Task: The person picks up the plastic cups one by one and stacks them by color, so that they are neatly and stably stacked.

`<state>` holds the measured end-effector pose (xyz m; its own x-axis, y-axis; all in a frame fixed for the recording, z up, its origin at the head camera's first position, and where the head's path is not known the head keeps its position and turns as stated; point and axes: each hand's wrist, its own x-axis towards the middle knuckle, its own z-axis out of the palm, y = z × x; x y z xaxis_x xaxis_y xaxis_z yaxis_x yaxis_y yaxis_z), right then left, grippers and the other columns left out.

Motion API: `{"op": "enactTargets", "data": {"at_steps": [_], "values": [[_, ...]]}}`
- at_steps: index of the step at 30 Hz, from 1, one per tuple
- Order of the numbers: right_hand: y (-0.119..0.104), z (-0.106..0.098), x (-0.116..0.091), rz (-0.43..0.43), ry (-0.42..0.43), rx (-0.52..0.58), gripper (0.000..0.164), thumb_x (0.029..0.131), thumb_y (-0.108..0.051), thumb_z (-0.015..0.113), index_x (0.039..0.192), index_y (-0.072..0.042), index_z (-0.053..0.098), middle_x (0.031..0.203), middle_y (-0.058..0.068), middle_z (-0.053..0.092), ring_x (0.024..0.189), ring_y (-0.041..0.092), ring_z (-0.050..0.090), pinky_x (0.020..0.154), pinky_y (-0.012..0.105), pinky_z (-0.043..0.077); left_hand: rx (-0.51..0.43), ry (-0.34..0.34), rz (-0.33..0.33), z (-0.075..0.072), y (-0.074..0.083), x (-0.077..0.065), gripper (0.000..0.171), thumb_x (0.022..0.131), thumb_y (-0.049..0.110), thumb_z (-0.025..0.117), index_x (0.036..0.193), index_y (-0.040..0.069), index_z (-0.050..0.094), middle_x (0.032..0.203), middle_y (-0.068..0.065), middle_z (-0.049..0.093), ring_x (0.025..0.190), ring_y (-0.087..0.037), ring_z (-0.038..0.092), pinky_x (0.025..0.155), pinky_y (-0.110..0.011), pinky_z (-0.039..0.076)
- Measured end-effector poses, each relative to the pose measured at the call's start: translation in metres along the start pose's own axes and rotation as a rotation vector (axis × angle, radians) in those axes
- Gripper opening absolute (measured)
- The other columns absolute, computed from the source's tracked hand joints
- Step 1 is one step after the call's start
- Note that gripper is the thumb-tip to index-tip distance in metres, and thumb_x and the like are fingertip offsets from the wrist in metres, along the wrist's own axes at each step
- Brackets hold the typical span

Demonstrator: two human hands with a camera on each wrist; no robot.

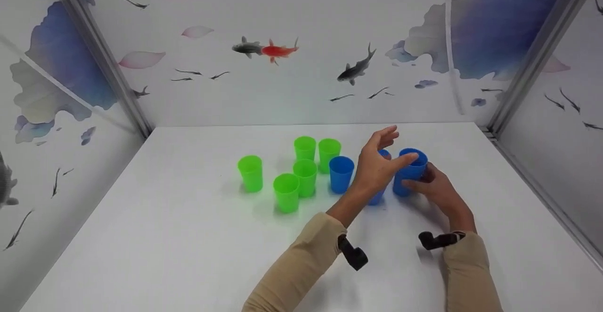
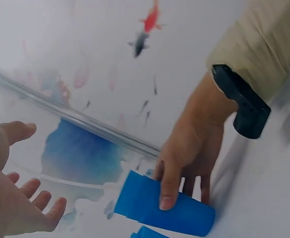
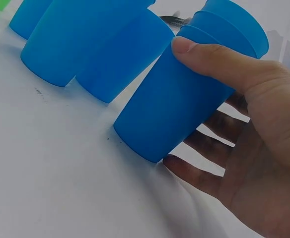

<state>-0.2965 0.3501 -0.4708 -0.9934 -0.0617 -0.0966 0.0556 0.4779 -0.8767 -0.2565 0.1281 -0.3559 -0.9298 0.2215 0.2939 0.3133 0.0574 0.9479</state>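
Note:
My right hand (image 1: 438, 189) grips a stack of nested blue cups (image 3: 160, 99), its thumb across the near side and its fingers round the far side. The stack stands upright on the table, with more than one rim showing at its top in the right wrist view. My left hand (image 1: 377, 166) is raised to the left of the stack, fingers spread and nothing in them; its thumb overlaps the stack's rim in the head view. Beneath the left hand, blue cups (image 1: 376, 199) are partly hidden. Another blue cup (image 1: 341, 175) stands just left of them.
Several green cups stand upright to the left, among them a lone green cup (image 1: 251, 174) and a front green cup (image 1: 286, 193). The white table (image 1: 188, 255) is bounded by printed panels, with a back wall (image 1: 292, 95) behind the cups.

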Motion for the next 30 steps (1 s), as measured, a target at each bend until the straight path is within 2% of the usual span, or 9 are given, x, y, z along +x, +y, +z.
{"op": "enactTargets", "data": {"at_steps": [3, 6, 11, 15, 22, 26, 30], "values": [[0.000, 0.000, -0.001, 0.011, 0.008, -0.005, 0.110, 0.087, -0.052, 0.073, 0.161, -0.006, 0.004, 0.164, 0.026, 0.020, 0.151, 0.049, 0.021, 0.118, 0.069, 0.022, -0.024, -0.004, 0.023, -0.015, 0.007, -0.008, 0.060, 0.089, 0.025, 0.077, 0.143, 0.018, 0.053, 0.145, -0.003, 0.058, 0.134, -0.015, 0.054, 0.106, -0.027, 0.050], [0.000, 0.000, -0.001, 0.006, 0.010, 0.004, 0.109, 0.087, -0.050, 0.074, 0.161, -0.006, 0.005, 0.165, 0.025, 0.020, 0.151, 0.049, 0.019, 0.118, 0.069, 0.021, -0.042, 0.033, 0.034, -0.030, 0.007, -0.013, 0.059, 0.089, 0.024, 0.077, 0.142, 0.016, 0.053, 0.144, -0.005, 0.059, 0.133, -0.018, 0.055, 0.106, -0.031, 0.051], [-0.001, 0.000, -0.001, 0.003, 0.010, 0.030, 0.106, 0.088, -0.046, 0.074, 0.161, -0.007, 0.006, 0.165, 0.024, 0.019, 0.152, 0.049, 0.018, 0.119, 0.069, 0.020, -0.050, 0.116, 0.027, -0.051, -0.003, -0.016, 0.059, 0.089, 0.024, 0.077, 0.142, 0.014, 0.052, 0.142, -0.007, 0.061, 0.132, -0.022, 0.057, 0.106, -0.036, 0.051], [-0.001, 0.001, 0.000, 0.008, 0.007, 0.033, 0.107, 0.088, -0.046, 0.074, 0.161, -0.008, 0.006, 0.166, 0.024, 0.018, 0.152, 0.048, 0.017, 0.119, 0.068, 0.019, -0.076, 0.134, 0.022, -0.063, -0.014, -0.017, 0.058, 0.090, 0.021, 0.076, 0.142, 0.012, 0.052, 0.140, -0.010, 0.062, 0.130, -0.023, 0.060, 0.104, -0.035, 0.053], [-0.001, 0.002, 0.000, -0.004, -0.009, 0.043, 0.107, 0.089, -0.044, 0.075, 0.162, -0.009, 0.004, 0.166, 0.024, 0.016, 0.152, 0.049, 0.016, 0.120, 0.069, 0.018, -0.110, 0.118, -0.014, -0.073, -0.032, -0.018, 0.057, 0.090, 0.020, 0.075, 0.141, 0.010, 0.052, 0.138, -0.011, 0.063, 0.128, -0.026, 0.061, 0.098, -0.032, 0.057], [0.000, 0.002, 0.000, 0.006, 0.000, 0.043, 0.107, 0.088, -0.045, 0.075, 0.161, -0.009, 0.005, 0.166, 0.023, 0.017, 0.153, 0.048, 0.016, 0.120, 0.068, 0.018, -0.077, 0.143, -0.028, -0.074, -0.043, -0.016, 0.058, 0.090, 0.023, 0.076, 0.141, 0.009, 0.053, 0.138, -0.012, 0.062, 0.129, -0.028, 0.060, 0.101, -0.034, 0.055], [0.000, 0.003, 0.000, 0.031, 0.004, 0.036, 0.111, 0.086, -0.049, 0.075, 0.162, -0.009, 0.004, 0.167, 0.023, 0.016, 0.153, 0.048, 0.015, 0.120, 0.068, 0.018, -0.044, 0.199, -0.059, -0.075, -0.056, -0.013, 0.059, 0.089, 0.021, 0.077, 0.142, 0.007, 0.052, 0.140, -0.015, 0.060, 0.131, -0.032, 0.057, 0.103, -0.040, 0.054]]}}
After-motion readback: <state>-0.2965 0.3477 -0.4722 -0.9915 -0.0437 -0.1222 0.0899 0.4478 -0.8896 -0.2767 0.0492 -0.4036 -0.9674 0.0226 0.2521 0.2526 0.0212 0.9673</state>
